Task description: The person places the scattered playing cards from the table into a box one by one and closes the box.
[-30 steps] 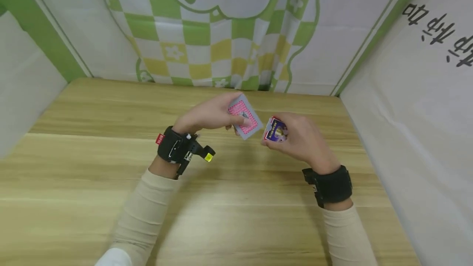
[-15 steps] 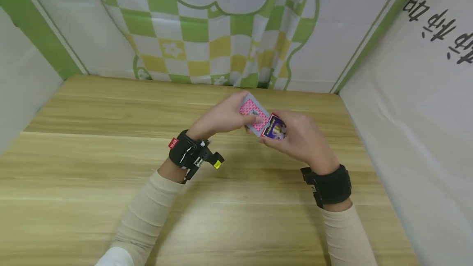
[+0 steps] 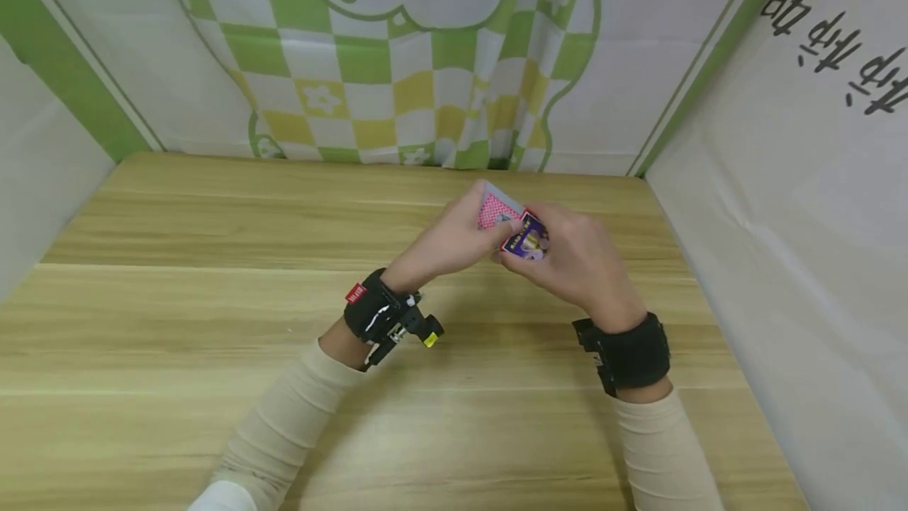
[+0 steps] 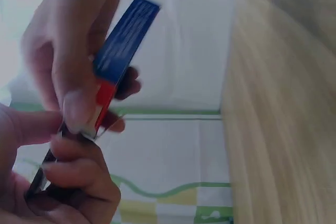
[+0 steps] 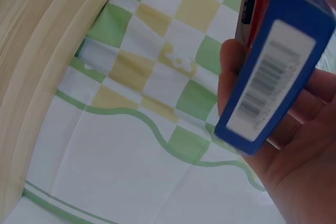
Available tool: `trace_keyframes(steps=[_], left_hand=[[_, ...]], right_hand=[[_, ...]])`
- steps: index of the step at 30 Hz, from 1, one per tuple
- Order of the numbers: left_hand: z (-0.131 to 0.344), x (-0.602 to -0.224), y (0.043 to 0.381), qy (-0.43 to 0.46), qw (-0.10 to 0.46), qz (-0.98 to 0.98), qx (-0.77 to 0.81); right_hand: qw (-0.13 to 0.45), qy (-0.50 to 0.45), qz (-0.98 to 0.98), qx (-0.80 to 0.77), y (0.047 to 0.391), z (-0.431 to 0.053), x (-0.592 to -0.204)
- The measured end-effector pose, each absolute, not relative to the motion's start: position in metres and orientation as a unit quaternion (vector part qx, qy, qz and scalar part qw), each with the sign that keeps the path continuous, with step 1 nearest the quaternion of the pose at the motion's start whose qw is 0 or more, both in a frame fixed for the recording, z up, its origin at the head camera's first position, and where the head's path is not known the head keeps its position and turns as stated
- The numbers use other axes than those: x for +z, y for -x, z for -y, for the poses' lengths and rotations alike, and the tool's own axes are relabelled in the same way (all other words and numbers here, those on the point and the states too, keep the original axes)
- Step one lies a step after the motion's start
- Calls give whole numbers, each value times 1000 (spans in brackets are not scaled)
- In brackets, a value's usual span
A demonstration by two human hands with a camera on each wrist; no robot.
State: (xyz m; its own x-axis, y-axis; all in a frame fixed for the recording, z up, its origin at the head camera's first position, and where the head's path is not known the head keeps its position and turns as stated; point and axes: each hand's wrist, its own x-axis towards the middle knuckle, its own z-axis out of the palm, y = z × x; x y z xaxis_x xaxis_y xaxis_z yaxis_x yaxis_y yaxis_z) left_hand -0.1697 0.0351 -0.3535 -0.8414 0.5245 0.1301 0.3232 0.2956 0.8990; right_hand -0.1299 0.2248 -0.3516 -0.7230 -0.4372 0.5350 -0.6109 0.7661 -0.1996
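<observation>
My left hand [image 3: 454, 241] grips a deck of playing cards [image 3: 491, 208] with a pink checked back, thumb on top. In my right hand [image 3: 583, 259] is a small blue and red card box [image 3: 530, 241], held between thumb and fingers. The deck's end meets the box's end nearest my left hand; the left thumb and fingers hide how far it reaches in. From the left wrist, the box's blue and red narrow side [image 4: 122, 45] slants down toward the left fingers [image 4: 79, 174]. The right wrist view shows the box's barcode end [image 5: 275, 72] facing the camera.
Both hands are above a wooden table [image 3: 213, 322], toward its far edge. Behind it hangs a green and yellow checked curtain [image 3: 390, 93]. A white wall sheet with dark characters [image 3: 801, 203] borders the right side.
The left hand has moved right with the deck, from apart from the box to meeting its end. Less of the deck shows now. The right hand has stayed nearly in place.
</observation>
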Motion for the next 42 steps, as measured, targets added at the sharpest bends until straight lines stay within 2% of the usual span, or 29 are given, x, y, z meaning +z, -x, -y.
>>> trace_keyframes(steps=[3,10,18,21,25,32,38,42], left_hand=[[-35,-351,167,-289,107,-799,516],[-22,-334,166,-336,45,-845,414],[-38,-336,154,-407,60,-835,366],[-38,-336,152,-399,92,-825,390],[-35,-336,154,-377,102,-814,430],[-33,-337,158,-414,75,-798,432],[-34,-331,146,-333,85,-836,429],[-42,-333,134,-316,36,-839,441]], right_hand=[[233,-274,915,183,131,-228,-351],[250,-253,922,154,134,-233,-347],[279,-271,911,140,133,-227,-348],[283,-265,911,140,134,-225,-349],[280,-255,914,144,135,-225,-350],[312,-225,903,192,133,-226,-349],[329,-134,874,333,129,-224,-345],[337,-88,842,412,126,-217,-344]])
